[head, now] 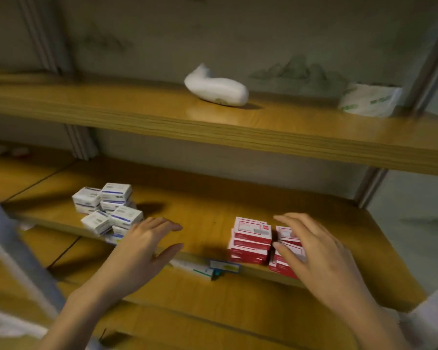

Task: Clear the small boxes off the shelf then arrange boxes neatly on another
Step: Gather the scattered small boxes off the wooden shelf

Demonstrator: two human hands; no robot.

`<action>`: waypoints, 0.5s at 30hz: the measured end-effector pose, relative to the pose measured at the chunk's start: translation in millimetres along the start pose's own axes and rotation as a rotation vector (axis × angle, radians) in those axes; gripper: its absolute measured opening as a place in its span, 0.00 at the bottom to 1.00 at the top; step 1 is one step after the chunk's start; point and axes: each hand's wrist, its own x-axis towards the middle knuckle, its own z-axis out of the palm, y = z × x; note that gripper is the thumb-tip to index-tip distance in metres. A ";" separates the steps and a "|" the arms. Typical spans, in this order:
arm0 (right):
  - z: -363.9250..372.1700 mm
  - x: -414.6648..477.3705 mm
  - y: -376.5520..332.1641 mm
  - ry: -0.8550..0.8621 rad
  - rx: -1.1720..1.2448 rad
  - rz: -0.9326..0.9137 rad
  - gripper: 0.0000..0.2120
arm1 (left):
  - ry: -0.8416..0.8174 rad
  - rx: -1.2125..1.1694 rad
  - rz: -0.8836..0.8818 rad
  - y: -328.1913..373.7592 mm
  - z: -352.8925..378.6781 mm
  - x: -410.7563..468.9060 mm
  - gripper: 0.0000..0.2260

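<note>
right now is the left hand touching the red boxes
Apart. The head view shows bare shelf between the left hand and the red boxes.

wooden shelf (200, 198) bears white boxes (106, 208), red boxes (252, 239).

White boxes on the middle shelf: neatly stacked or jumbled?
Jumbled. The white boxes lie in a loose pile on the shelf, at mixed angles, with several tilted and none lined up.
</note>
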 end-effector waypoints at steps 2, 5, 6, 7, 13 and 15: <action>0.4 10.6 -23.2 -0.010 0.012 -0.110 0.25 | 0.018 0.064 -0.062 -11.4 -11.6 -16.4 0.17; 11.8 26.3 -64.1 -0.054 0.051 -0.295 0.21 | 0.046 0.170 -0.157 -30.7 -26.5 -45.1 0.18; 18.1 31.3 -78.2 -0.077 0.068 -0.355 0.20 | 0.056 0.208 -0.200 -36.2 -30.6 -56.4 0.18; 25.0 36.3 -92.2 -0.099 0.081 -0.408 0.20 | 0.058 0.235 -0.254 -41.2 -34.3 -68.3 0.18; 69.6 62.5 -177.0 -0.187 0.140 -0.605 0.17 | 0.070 0.324 -0.496 -82.7 -66.6 -142.8 0.19; 83.0 66.4 -205.6 -0.215 0.156 -0.653 0.17 | 0.073 0.377 -0.564 -95.7 -81.4 -165.1 0.18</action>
